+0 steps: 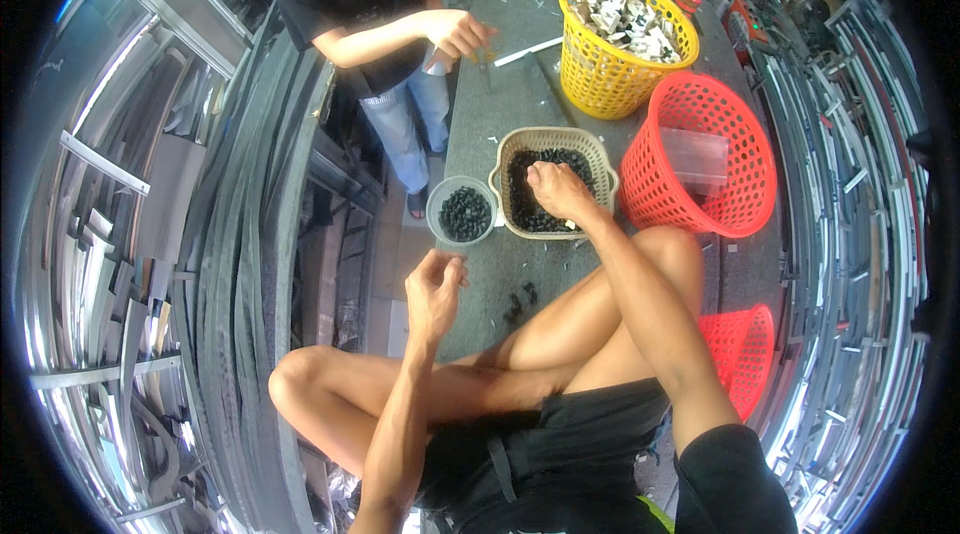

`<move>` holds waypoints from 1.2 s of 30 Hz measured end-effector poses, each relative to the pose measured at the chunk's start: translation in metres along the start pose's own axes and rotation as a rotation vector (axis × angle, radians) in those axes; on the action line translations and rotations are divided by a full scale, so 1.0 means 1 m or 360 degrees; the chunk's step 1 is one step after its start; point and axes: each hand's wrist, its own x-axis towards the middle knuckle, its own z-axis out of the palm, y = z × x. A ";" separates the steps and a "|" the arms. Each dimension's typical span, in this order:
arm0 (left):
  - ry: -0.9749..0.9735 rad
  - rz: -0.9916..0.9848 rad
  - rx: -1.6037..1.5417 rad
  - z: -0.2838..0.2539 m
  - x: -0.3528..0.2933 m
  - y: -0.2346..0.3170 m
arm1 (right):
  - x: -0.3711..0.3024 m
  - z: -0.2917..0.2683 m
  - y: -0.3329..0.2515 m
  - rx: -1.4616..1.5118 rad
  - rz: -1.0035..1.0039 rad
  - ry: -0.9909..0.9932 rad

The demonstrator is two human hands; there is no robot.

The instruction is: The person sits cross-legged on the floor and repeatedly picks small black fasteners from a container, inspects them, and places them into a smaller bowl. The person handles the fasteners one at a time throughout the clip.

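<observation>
My right hand (560, 192) reaches into a beige square basket (497, 149) that holds many small black pieces (527, 206). Its fingers are pinched together, and whatever they hold is too small to make out. Just left of the basket stands a round clear tub (433, 220) with more small black pieces (464, 215) in it. My left hand (433, 296) is in the air on the near side of the tub, apart from it. Thumb and fingers are curled together there, hiding anything between them.
Beyond the beige basket stands a yellow basket (600, 92) full of white and dark scraps. A red basket (645, 159) with a clear bag is to the right. Another person's hand (458, 34) is over the grey bench (520, 99). Long profiles (240, 264) fill racks on both sides.
</observation>
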 end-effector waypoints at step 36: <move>0.0393 0.0017 -0.0374 -0.013 0.010 -0.005 | -0.076 0.063 -0.061 -0.0372 -0.0580 -0.0795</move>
